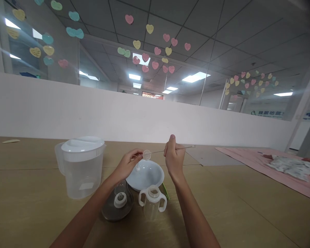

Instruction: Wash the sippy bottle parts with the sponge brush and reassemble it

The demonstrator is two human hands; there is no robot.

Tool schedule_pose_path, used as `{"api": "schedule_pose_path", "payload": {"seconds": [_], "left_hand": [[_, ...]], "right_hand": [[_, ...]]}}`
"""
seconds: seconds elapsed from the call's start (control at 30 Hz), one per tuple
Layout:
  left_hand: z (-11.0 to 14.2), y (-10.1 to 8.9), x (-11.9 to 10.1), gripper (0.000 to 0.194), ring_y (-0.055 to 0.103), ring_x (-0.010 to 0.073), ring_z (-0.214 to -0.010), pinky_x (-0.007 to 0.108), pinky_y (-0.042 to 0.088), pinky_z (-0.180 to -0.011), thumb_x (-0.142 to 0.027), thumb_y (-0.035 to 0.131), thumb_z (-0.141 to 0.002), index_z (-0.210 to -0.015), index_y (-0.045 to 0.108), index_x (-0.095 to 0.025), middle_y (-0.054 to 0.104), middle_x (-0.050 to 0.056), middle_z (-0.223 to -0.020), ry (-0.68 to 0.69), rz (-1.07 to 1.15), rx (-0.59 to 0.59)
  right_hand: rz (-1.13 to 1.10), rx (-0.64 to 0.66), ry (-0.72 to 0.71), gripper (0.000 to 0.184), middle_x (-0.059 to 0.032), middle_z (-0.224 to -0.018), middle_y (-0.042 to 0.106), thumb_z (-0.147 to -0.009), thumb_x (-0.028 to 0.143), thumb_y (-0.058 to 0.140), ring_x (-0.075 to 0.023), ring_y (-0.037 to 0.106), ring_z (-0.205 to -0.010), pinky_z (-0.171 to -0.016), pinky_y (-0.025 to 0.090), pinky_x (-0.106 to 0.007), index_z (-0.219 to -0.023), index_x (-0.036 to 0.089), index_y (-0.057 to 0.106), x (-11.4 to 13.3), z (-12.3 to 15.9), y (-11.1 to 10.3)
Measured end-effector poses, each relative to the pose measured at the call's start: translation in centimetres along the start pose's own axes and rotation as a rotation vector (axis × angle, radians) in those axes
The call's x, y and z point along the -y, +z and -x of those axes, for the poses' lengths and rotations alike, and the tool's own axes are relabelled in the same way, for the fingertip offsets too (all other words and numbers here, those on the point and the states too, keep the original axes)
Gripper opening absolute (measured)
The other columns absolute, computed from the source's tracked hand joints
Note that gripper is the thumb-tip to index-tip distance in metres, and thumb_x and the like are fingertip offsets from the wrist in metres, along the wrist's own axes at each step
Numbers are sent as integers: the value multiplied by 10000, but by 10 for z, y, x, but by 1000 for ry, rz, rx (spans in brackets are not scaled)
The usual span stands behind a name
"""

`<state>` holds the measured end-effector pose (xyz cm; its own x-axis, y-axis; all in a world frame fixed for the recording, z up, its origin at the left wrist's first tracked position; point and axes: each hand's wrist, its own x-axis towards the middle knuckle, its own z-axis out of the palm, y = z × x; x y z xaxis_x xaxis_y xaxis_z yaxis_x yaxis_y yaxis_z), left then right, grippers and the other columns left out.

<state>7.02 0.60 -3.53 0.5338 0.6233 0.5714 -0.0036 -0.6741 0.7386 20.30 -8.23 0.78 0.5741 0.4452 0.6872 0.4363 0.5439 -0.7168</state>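
Note:
My left hand pinches a small round translucent bottle part above the white bowl. A short whitish piece hangs below those fingers, too small to make out. My right hand is closed round a thin wire straw brush, thumb up. The brush's left end reaches the round part; its other end sticks out to the right. Whether bristles sit inside the part I cannot tell. In front of the bowl stands a clear two-handled baby bottle, open at the top.
A grey tray holds a white-ringed bottle nipple and a clear cover. Left stands a lidded plastic pitcher. A green strip lies beside the bowl. Pink cloth with patterned fabric covers the right side. A white wall runs behind.

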Motion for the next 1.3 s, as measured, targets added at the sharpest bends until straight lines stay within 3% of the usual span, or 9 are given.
{"api": "schedule_pose_path", "payload": {"seconds": [0.1, 0.33, 0.57, 0.93, 1.1, 1.3], "left_hand": [[0, 0, -1, 309, 554, 187, -901, 281, 420, -776, -390, 457, -802, -960, 600, -167, 622, 63, -1000, 1, 1, -4], [-1, -1, 1, 311, 551, 197, -905, 298, 417, -787, -387, 461, -801, -963, 604, -164, 621, 72, -980, -1, -8, -8], [0, 0, -2, 317, 548, 192, -915, 284, 421, -775, -381, 459, -807, -985, 596, -158, 614, 74, -1021, -9, 36, 25], [1, 0, -6, 307, 549, 186, -885, 286, 418, -770, -392, 465, -801, -966, 600, -171, 629, 55, -947, -24, 26, 37], [2, 6, -12, 283, 537, 182, -882, 297, 411, -792, -378, 466, -799, -922, 596, -159, 616, 58, -932, -1, 59, 50], [4, 14, -17, 264, 524, 161, -782, 274, 411, -723, -393, 428, -810, -857, 543, -160, 557, 32, -788, -18, 35, 43]], "right_hand": [[63, -30, -35, 582, 29, -320, 308, -842, 503, 312, -75, 327, -334, -382, 274, -220, -343, 202, 309, 2, 1, -2], [31, 104, -12, 580, 35, -318, 301, -839, 503, 324, -71, 325, -331, -393, 287, -219, -343, 204, 289, 6, 1, -3], [42, -4, -25, 581, 33, -317, 301, -842, 508, 313, -75, 333, -335, -391, 282, -220, -348, 203, 302, 6, 2, -2], [132, 16, -32, 570, 27, -351, 326, -840, 507, 325, -74, 331, -356, -384, 257, -225, -363, 197, 310, 5, 3, -5], [118, 57, -8, 571, 29, -346, 320, -839, 515, 319, -75, 330, -353, -386, 255, -225, -366, 197, 311, 1, 6, 3], [87, 140, 56, 572, 27, -335, 343, -829, 521, 323, -83, 352, -346, -400, 284, -222, -359, 195, 337, -22, 7, 20]]}}
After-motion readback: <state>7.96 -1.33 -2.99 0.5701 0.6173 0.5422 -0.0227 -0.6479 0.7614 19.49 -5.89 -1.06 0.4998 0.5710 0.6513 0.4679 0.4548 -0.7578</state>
